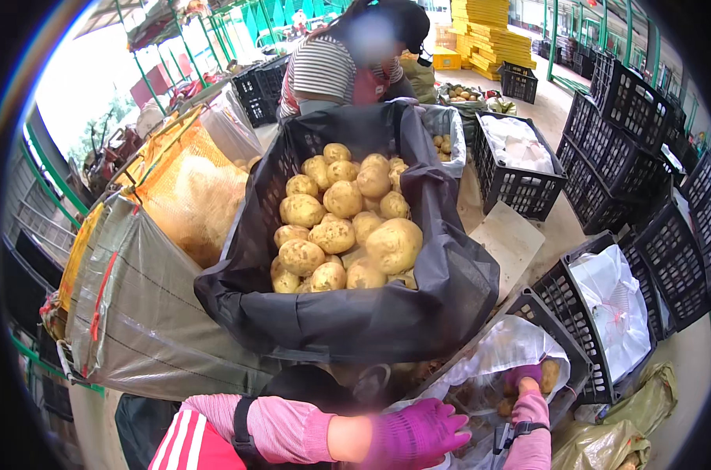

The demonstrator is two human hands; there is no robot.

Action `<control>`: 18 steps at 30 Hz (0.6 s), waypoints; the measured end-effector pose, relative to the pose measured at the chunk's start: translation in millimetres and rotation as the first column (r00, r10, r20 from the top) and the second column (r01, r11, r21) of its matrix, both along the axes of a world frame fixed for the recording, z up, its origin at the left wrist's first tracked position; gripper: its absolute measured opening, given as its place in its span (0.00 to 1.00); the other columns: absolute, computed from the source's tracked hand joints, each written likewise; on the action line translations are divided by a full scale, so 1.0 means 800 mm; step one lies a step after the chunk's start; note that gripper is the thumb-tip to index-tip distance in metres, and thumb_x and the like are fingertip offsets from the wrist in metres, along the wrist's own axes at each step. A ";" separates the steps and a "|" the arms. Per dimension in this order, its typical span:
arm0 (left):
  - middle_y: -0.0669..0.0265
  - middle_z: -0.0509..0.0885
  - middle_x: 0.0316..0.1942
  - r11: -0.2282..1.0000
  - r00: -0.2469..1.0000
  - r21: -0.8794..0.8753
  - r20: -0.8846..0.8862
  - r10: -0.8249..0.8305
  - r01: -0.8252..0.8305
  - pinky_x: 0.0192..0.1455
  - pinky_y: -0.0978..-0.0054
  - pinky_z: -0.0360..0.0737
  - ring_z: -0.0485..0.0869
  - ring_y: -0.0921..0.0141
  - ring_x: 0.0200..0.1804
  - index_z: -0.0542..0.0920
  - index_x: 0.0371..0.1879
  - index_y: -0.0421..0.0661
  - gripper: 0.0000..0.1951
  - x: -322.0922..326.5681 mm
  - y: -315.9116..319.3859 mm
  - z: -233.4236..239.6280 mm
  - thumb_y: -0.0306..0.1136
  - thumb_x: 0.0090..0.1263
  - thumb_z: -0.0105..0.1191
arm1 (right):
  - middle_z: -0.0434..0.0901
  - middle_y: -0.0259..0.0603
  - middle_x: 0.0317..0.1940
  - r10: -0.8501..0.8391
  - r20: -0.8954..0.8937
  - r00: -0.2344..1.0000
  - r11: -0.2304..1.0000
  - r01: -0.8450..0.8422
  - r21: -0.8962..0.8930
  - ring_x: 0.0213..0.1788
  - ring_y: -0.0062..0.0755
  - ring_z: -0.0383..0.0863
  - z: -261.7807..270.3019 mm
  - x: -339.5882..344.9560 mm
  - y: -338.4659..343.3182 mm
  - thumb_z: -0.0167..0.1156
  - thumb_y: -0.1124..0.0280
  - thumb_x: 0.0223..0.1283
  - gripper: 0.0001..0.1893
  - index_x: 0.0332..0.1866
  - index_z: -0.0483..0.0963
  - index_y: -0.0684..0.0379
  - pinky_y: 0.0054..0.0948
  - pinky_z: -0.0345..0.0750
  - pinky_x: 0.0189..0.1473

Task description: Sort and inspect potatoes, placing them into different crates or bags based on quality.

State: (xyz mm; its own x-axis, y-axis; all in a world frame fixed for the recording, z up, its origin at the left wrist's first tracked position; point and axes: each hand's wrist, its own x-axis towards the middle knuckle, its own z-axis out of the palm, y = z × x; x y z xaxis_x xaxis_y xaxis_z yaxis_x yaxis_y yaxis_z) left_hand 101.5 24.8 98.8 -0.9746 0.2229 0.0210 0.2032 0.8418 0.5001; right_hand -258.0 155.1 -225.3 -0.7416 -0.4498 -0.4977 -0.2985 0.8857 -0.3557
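Potatoes (pixel 344 223) lie heaped in a crate draped with a black cloth liner (pixel 344 323), in the middle of the head view. My left hand (pixel 420 432), in a purple knit glove, is at the bottom, fingers apart and holding nothing, over the near edge of a second crate lined with white plastic (pixel 508 343). Inside that crate my right hand (pixel 523 375), also gloved in purple, touches a potato (pixel 549 376); whether its fingers grip it cannot be told. A few darker potatoes lie below it.
Across the lined crate a person (pixel 332 70) in a striped top bends forward. Woven and mesh sacks (pixel 150 311) stand at left. Black plastic crates (pixel 602 141), some holding white bags (pixel 614 305), line the right. Green sacks (pixel 602 446) lie low right; yellow crates (pixel 484 35) are stacked behind.
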 end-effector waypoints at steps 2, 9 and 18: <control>0.52 0.72 0.62 0.997 0.998 -0.075 0.058 0.016 -0.012 0.58 0.58 0.72 0.74 0.57 0.59 0.71 0.61 0.43 0.27 0.012 0.008 -0.006 0.43 0.65 0.55 | 0.65 0.48 0.69 0.495 -0.250 0.832 0.847 -0.399 0.350 0.65 0.48 0.72 0.050 0.073 -0.013 0.68 0.46 0.44 0.45 0.70 0.63 0.54 0.37 0.73 0.63; 0.53 0.76 0.56 0.999 0.990 0.009 0.137 0.042 -0.044 0.53 0.58 0.75 0.77 0.55 0.56 0.72 0.57 0.42 0.26 -0.002 -0.018 0.007 0.42 0.61 0.57 | 0.70 0.59 0.63 0.115 0.099 0.988 0.993 -0.118 0.026 0.64 0.50 0.73 0.000 0.093 0.004 0.72 0.41 0.38 0.50 0.67 0.65 0.60 0.40 0.71 0.63; 0.40 0.72 0.58 0.942 0.944 0.253 -0.190 0.272 -0.220 0.62 0.59 0.73 0.74 0.49 0.60 0.59 0.68 0.33 0.41 0.001 -0.037 0.000 0.39 0.58 0.65 | 0.72 0.42 0.58 0.328 0.398 0.857 0.637 0.110 -0.763 0.61 0.32 0.73 0.420 0.179 0.004 0.71 0.59 0.45 0.42 0.67 0.63 0.64 0.30 0.70 0.64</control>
